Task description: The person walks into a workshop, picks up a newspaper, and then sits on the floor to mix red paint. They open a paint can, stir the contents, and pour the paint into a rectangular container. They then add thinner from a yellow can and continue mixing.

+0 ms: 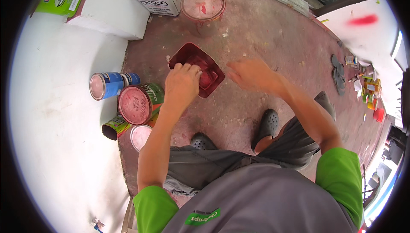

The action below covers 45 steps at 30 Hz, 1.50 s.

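Observation:
A dark red, square-cornered open container stands on the floor in front of me, with wet-looking red paint inside. My left hand is closed, its fingers curled over the left rim of that container. Just right of the container hovers my right hand, apart from it. Motion smears its fingertips, so whether they pinch anything is unclear.
Left of my arm, by the white wall, are paint cans, blue cans and a green tin. Farther off stand a round pink-topped can and a rectangular thinner tin. Grey slippers lie at right.

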Tool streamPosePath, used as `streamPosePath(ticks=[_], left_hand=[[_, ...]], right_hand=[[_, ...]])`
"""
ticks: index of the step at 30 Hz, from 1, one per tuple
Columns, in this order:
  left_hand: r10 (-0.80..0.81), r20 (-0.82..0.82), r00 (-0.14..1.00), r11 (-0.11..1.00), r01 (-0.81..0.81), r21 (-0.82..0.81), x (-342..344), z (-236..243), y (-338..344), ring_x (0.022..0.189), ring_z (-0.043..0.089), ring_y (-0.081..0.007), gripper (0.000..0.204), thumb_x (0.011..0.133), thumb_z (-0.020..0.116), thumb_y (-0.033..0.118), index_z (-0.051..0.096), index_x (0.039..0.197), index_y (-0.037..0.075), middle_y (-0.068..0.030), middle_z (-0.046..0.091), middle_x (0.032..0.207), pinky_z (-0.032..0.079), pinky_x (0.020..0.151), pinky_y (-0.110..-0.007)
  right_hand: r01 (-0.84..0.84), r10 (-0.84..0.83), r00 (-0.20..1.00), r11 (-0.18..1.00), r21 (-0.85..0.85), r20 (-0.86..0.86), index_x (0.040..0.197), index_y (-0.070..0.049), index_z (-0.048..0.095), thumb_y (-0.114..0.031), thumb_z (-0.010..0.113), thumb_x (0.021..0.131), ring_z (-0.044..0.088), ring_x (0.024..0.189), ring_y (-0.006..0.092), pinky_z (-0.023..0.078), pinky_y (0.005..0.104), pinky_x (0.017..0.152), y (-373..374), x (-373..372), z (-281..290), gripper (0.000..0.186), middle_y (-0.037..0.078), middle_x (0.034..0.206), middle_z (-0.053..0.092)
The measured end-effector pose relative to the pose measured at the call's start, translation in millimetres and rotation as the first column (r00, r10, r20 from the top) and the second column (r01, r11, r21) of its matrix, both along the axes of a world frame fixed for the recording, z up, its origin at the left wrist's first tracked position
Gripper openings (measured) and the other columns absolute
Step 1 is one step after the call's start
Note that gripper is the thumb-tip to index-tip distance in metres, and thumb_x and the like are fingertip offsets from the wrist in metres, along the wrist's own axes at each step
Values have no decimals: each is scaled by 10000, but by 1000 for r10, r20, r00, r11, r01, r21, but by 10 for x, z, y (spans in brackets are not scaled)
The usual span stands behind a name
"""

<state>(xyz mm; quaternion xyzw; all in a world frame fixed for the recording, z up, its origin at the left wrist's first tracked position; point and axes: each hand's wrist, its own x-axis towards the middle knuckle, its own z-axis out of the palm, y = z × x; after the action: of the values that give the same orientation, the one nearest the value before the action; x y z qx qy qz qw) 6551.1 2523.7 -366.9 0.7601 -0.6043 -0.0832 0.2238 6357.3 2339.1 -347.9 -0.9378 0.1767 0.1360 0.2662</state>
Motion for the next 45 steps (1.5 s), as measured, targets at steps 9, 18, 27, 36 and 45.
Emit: streamPosePath(ticks=[9, 18, 27, 36, 45], left_hand=[[85, 242, 967, 989, -111, 94, 202, 122, -79, 938, 619, -329, 129, 971, 658, 173, 725, 989, 64, -103, 689, 950, 489, 825, -458], [103, -168, 980, 980, -72, 184, -169, 193, -29, 900, 626, -340, 127, 968, 675, 167, 739, 992, 60, -120, 693, 929, 489, 820, -449], [136, 204, 970, 985, -155, 79, 125, 91, -120, 923, 627, -319, 147, 987, 651, 177, 751, 1023, 76, -92, 719, 963, 484, 849, -441], [79, -10, 997, 973, -75, 220, -133, 230, -41, 902, 629, -325, 137, 959, 667, 159, 747, 982, 51, -105, 721, 940, 480, 835, -451], [130, 90, 987, 990, -135, 49, -19, 73, -102, 908, 636, -322, 142, 975, 665, 160, 760, 1013, 62, -105, 737, 966, 478, 843, -450]], right_hand=[[39, -39, 999, 999, 13, 35, 1216, -11, 694, -316, 649, 991, 722, 962, 407, 568, 508, 828, 189, -745, -58, 382, 195, 1001, 741], [377, -453, 874, 860, 344, 176, 1139, -35, 726, -396, 649, 1009, 732, 890, 379, 566, 490, 783, 369, -253, -146, 392, 177, 932, 755], [508, -613, 790, 682, 526, 31, 1022, 14, 731, -314, 673, 983, 734, 790, 387, 554, 483, 731, 376, -14, -200, 335, 221, 836, 736], [492, -620, 785, 636, 594, 13, 1025, 35, 708, -253, 626, 1017, 710, 751, 350, 526, 469, 696, 364, -55, -287, 299, 236, 810, 700], [468, -604, 797, 630, 620, 14, 1016, 21, 706, -205, 570, 1029, 715, 851, 434, 529, 527, 758, 336, -97, -338, 264, 266, 887, 709]])
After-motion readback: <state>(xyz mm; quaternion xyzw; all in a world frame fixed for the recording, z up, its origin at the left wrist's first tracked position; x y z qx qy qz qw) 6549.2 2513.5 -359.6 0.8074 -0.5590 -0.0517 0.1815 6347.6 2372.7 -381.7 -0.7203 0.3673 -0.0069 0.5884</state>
